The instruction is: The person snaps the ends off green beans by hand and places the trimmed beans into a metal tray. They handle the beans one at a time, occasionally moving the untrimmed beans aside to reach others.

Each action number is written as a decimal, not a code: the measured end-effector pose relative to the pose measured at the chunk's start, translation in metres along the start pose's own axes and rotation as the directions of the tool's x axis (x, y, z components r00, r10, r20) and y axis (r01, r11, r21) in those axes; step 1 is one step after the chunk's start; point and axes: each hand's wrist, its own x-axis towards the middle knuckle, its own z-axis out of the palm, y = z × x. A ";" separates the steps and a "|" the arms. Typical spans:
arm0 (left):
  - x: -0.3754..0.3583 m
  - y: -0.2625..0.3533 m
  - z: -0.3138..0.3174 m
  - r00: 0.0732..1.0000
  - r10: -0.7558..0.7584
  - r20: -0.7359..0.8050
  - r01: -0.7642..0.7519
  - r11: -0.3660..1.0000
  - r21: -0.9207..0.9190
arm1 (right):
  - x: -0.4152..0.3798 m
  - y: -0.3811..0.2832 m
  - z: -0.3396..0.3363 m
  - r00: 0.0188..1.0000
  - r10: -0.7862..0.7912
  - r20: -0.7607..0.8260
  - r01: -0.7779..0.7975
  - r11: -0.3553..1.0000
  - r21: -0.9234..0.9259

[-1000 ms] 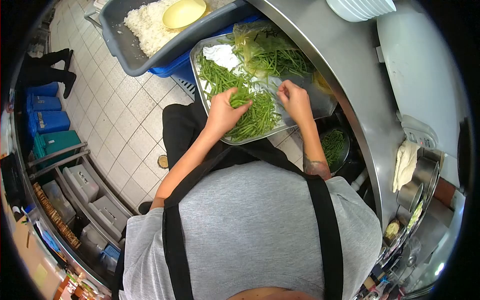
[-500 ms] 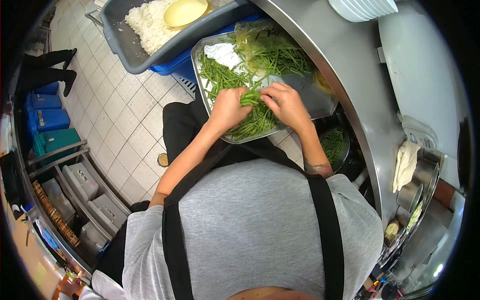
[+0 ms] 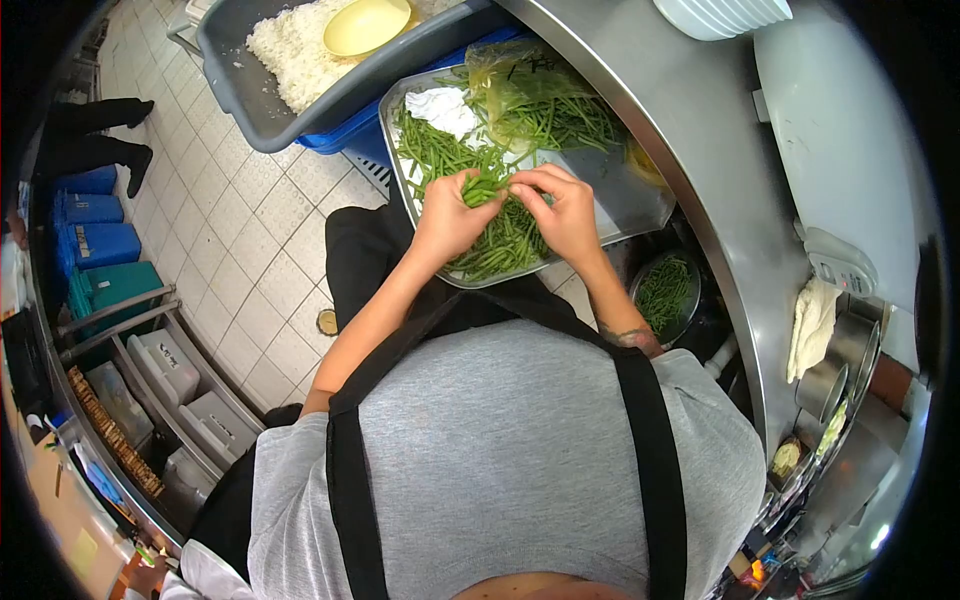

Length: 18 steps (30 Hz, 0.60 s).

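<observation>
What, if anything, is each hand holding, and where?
The left hand grips a bunch of green beans just behind its exposed ends; the right hand is at those ends, its grip unclear.

The counter [image 3: 690,170] is made of smooth, satiny metal, the tray [image 3: 390,125] of duller metal. A smooth skin is seen on the beans [image 3: 507,248]; the bag [image 3: 505,75] is formed of thin, crinkled, glossy see-through plastic. The tub [image 3: 268,127] is moulded in matt plastic, the bowl [image 3: 366,27] in smooth plastic. The shirt [image 3: 510,430] and straps [image 3: 355,500] are sewn from matt cloth.
</observation>
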 end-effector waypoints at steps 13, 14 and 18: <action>0.005 -0.008 -0.013 0.927 -0.266 -0.263 0.080 0.827 -0.557 | -0.011 0.005 0.017 0.951 0.199 0.237 -0.222 0.972 0.072; 0.005 -0.008 -0.013 0.927 -0.267 -0.264 0.080 0.827 -0.556 | -0.012 0.005 0.019 0.957 0.182 0.226 -0.212 0.970 0.115; -0.001 -0.010 -0.008 0.929 -0.213 -0.302 0.067 0.901 -0.429 | -0.013 0.004 0.030 0.966 0.198 0.167 -0.231 0.951 0.205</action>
